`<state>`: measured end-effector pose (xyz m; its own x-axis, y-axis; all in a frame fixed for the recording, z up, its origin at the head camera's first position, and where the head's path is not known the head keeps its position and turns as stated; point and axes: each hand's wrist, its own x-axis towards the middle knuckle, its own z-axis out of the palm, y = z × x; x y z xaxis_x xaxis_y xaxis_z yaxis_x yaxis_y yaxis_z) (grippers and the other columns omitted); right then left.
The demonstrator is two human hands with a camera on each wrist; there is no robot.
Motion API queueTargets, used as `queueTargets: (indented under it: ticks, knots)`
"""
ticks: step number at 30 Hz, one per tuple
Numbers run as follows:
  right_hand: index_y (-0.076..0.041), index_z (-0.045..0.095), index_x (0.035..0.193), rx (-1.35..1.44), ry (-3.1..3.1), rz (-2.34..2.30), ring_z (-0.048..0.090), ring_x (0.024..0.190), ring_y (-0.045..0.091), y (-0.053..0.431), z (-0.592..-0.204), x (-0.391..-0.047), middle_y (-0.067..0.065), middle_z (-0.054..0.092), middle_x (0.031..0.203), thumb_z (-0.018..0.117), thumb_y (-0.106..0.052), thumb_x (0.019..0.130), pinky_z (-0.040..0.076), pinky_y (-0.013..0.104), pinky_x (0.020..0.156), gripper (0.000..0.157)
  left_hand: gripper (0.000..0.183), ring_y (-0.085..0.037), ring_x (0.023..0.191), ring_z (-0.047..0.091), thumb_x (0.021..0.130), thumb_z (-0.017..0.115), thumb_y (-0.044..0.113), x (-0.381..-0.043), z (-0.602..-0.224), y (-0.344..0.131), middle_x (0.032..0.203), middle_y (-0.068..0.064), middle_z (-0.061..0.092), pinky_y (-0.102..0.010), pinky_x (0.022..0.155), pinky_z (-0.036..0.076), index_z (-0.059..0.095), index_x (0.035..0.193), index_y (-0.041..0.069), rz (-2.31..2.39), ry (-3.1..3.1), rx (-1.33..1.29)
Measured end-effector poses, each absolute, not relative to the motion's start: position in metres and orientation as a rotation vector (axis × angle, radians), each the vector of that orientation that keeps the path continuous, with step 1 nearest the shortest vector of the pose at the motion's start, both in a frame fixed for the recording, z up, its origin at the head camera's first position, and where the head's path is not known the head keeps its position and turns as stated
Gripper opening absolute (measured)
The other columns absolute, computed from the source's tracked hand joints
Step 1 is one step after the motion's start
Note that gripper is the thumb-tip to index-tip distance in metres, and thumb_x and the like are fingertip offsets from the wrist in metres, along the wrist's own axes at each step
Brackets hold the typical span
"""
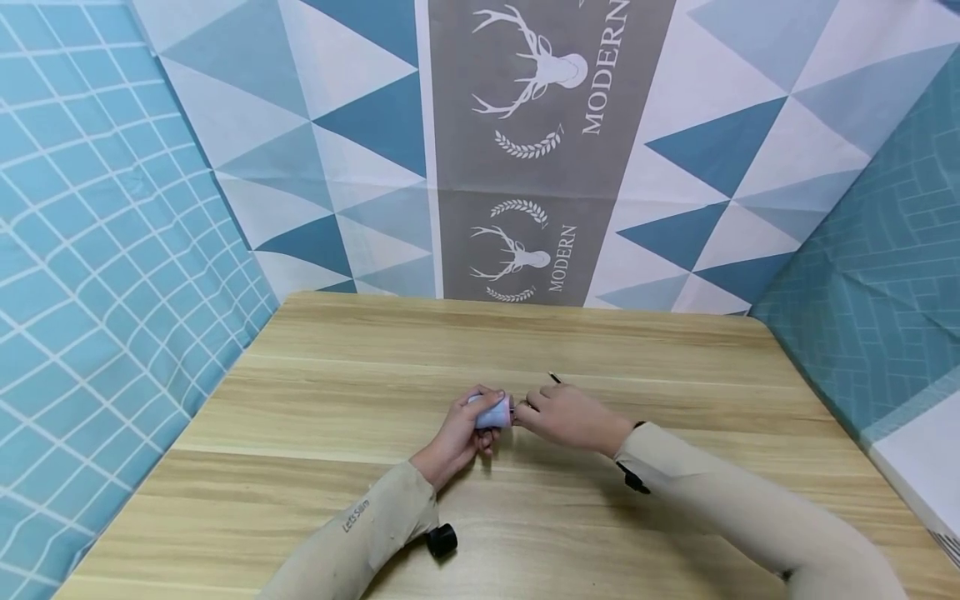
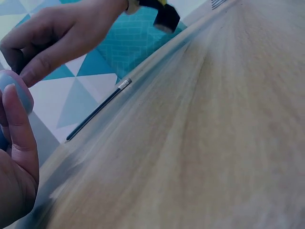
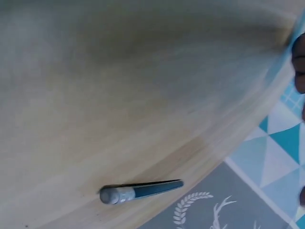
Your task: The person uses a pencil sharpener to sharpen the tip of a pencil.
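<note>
My left hand (image 1: 450, 433) grips a small light-blue cylinder (image 1: 491, 413) with a pinkish end, thumb on top and fingers beneath. That end faces my right hand (image 1: 566, 415), whose curled fingers pinch at a thin dark stick (image 1: 513, 410) against it; its full shape is hidden. In the left wrist view the cylinder's rounded rim (image 2: 26, 93) touches or nearly touches the right fingertips. Beyond the right hand lies a dark pencil (image 3: 152, 189) with a silver ferrule and an eraser end; in the head view only one tip of it shows.
Both hands are just above a wood-grain table (image 1: 337, 400). Patterned cloth (image 1: 360, 150) hangs behind it and at both sides. A white box-like object (image 1: 918, 467) stands at the right edge. Each wrist wears a black camera (image 1: 442, 542).
</note>
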<state>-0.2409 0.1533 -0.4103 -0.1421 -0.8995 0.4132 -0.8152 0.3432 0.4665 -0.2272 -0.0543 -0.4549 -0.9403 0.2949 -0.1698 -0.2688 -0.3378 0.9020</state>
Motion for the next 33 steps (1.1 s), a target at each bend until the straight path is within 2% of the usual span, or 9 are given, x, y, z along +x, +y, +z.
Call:
queueTargets:
  ticks: [3,6,8,11,14,19,23,29,33]
  knots:
    - [-0.009,0.053,0.094,1.506,-1.848,-0.191,0.045,0.050,0.013,0.151,-0.414,-0.249,-0.002,0.051,0.064,0.019,-0.015,0.111,0.040,0.025,0.045,0.038,0.015,-0.009,0.043,0.049,0.094,0.064,0.027,-0.227,-0.455,-0.055,0.068,-0.007,0.058,-0.022,0.036,0.041,0.059,0.087,0.015,2.319,1.553,0.037]
    - [-0.008,0.054,0.098,1.511,-1.845,-0.175,0.042,0.046,0.011,0.150,-0.416,-0.252,-0.004,0.049,0.059,0.022,-0.012,0.109,0.036,0.024,0.041,0.034,0.015,-0.008,0.042,0.049,0.094,0.064,0.027,-0.226,-0.455,-0.055,0.069,-0.007,0.060,-0.021,0.036,0.041,0.059,0.087,0.015,2.325,1.554,0.038]
    - [-0.009,0.052,0.098,1.538,-1.971,-0.081,0.038,0.044,0.007,0.148,-0.416,-0.251,-0.006,0.046,0.056,0.029,-0.015,0.110,0.032,0.020,0.040,0.027,0.015,-0.008,0.041,0.049,0.094,0.064,0.026,-0.226,-0.454,-0.055,0.068,-0.007,0.060,-0.022,0.036,0.041,0.059,0.085,0.015,2.331,1.557,0.025]
    - [-0.010,0.049,0.091,1.561,-2.313,0.266,0.034,0.045,0.003,0.143,-0.411,-0.249,-0.008,0.041,0.055,0.047,-0.018,0.106,0.030,0.018,0.041,0.017,0.016,-0.008,0.040,0.048,0.093,0.065,0.024,-0.226,-0.454,-0.055,0.067,-0.006,0.059,-0.022,0.035,0.041,0.058,0.082,0.015,2.340,1.556,0.007]
    - [-0.013,0.046,0.082,1.438,-2.674,0.738,0.034,0.050,0.001,0.138,-0.404,-0.249,-0.010,0.038,0.059,0.059,-0.016,0.100,0.031,0.018,0.047,0.023,0.015,-0.008,0.039,0.048,0.093,0.065,0.022,-0.227,-0.454,-0.055,0.067,-0.006,0.058,-0.021,0.035,0.042,0.058,0.081,0.015,2.350,1.552,0.003]
    - [-0.011,0.040,0.075,0.935,-3.149,1.820,0.024,0.044,0.007,0.135,-0.389,-0.251,-0.005,0.030,0.055,0.054,-0.018,0.102,0.021,0.023,0.041,0.031,0.013,-0.009,0.040,0.048,0.093,0.065,0.021,-0.225,-0.455,-0.054,0.068,-0.006,0.059,-0.022,0.034,0.041,0.061,0.082,0.016,2.361,1.542,-0.004]
    - [-0.011,0.041,0.076,0.483,-3.239,2.474,0.020,0.039,0.004,0.137,-0.384,-0.254,-0.006,0.022,0.052,0.045,-0.022,0.105,0.016,0.021,0.037,0.031,0.010,-0.010,0.040,0.048,0.092,0.065,0.021,-0.224,-0.455,-0.054,0.069,-0.008,0.061,-0.023,0.034,0.040,0.063,0.084,0.017,2.346,1.545,0.015]
    - [-0.011,0.044,0.077,0.250,-3.285,2.717,0.024,0.038,0.000,0.140,-0.385,-0.254,-0.009,0.020,0.053,0.036,-0.022,0.106,0.014,0.017,0.038,0.033,0.009,-0.010,0.041,0.050,0.091,0.065,0.021,-0.223,-0.453,-0.054,0.067,-0.007,0.059,-0.022,0.035,0.041,0.063,0.083,0.019,2.308,1.566,0.046]
    - [-0.011,0.044,0.078,0.330,-3.325,2.604,0.020,0.040,0.001,0.141,-0.385,-0.254,-0.009,0.020,0.053,0.037,-0.024,0.106,0.013,0.018,0.039,0.031,0.009,-0.009,0.040,0.050,0.091,0.065,0.022,-0.223,-0.453,-0.054,0.065,-0.006,0.060,-0.022,0.035,0.041,0.062,0.083,0.019,2.303,1.570,0.057]
